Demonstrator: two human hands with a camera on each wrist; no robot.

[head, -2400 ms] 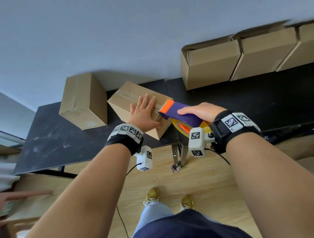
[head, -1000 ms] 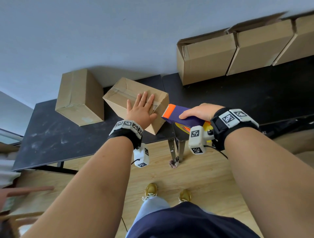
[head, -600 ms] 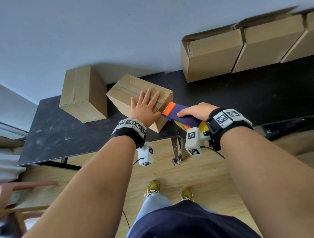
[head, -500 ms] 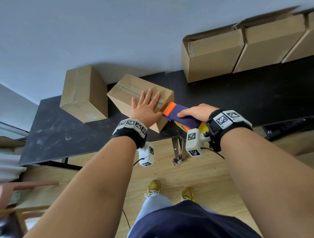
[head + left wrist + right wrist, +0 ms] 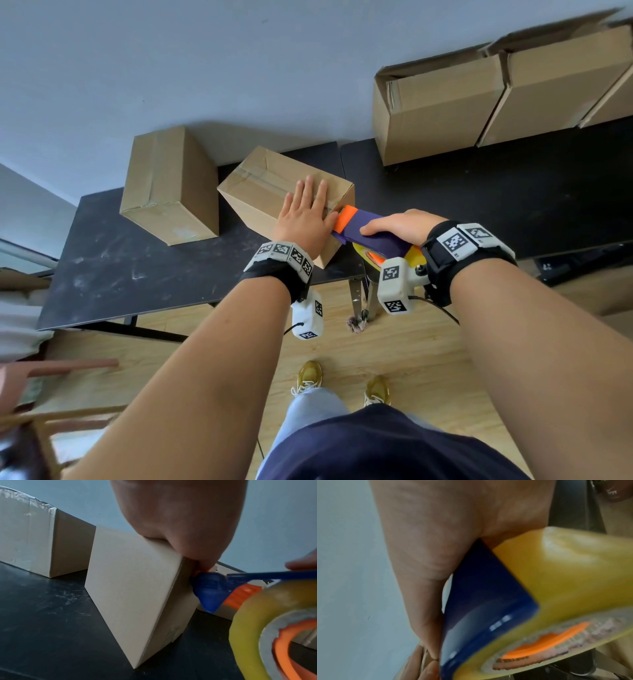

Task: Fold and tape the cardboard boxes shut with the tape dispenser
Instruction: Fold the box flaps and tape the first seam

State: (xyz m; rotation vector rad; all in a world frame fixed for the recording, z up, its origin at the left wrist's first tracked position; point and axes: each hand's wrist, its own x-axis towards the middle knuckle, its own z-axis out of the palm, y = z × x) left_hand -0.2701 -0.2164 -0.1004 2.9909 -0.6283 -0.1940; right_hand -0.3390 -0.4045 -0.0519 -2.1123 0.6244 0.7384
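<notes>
Left hand [image 5: 306, 219] lies flat on top of the cardboard box [image 5: 270, 185], fingers straight and spread, pressing down on the taped seam. That box sits skewed on the dark tabletop [image 5: 144, 270], near its front edge, one corner pointing toward six o'clock. Right hand [image 5: 400, 226] is wrapped round the tape dispenser [image 5: 363, 228], thumb laid along the purple body, coming in from three o'clock. The dispenser's orange nose touches the box's top edge right beside the left thumb. From the left wrist view, the blue front of the tool is against the box's side just under the thumb, and the yellow tape roll [image 5: 274, 615] hangs below and to the right. At nine o'clock from the working box stands a second closed box [image 5: 171, 185], tape down its middle, just beside it. Up at one o'clock, a row of open boxes [image 5: 438, 102] lines the grey wall [image 5: 205, 61].
</notes>
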